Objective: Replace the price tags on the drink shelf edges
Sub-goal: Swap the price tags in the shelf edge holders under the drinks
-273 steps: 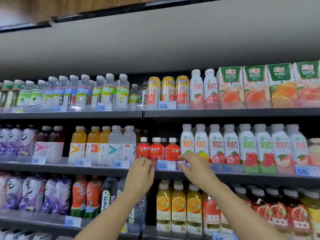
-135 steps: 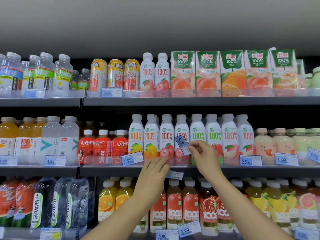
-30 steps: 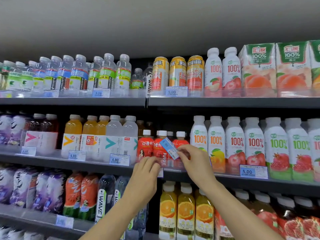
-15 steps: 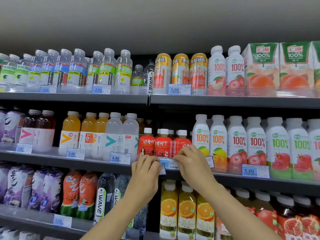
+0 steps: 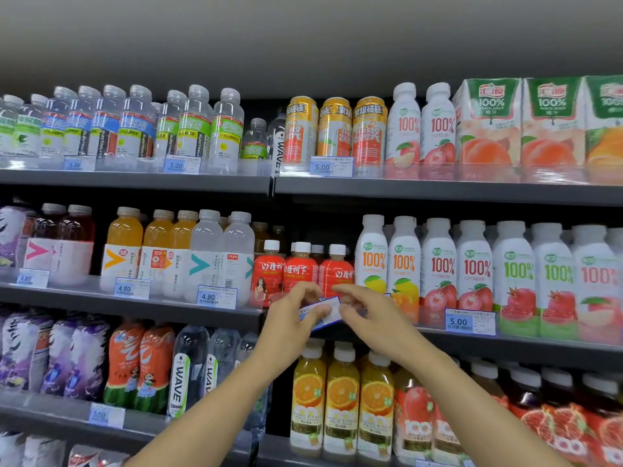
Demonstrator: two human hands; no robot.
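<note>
Both hands meet at the middle shelf edge (image 5: 505, 342), just below the red bottles (image 5: 300, 271); the left hand (image 5: 290, 318) and the right hand (image 5: 371, 318) pinch a blue-bordered price tag (image 5: 322, 313) between them, tilted, fingers curled onto its ends.

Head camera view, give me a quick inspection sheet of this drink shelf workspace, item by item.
Surface: middle shelf edge, dark, clear front rail.
Job's things: loose price tag tilted, between both hands; 4.80 tag and 5.00 tag mounted.
Clutter: nothing seen.
Grippers: left hand and right hand pinch the loose tag below the red bottles.
Cables: nothing seen.
Surroundings: stocked shelves above and below.
</note>
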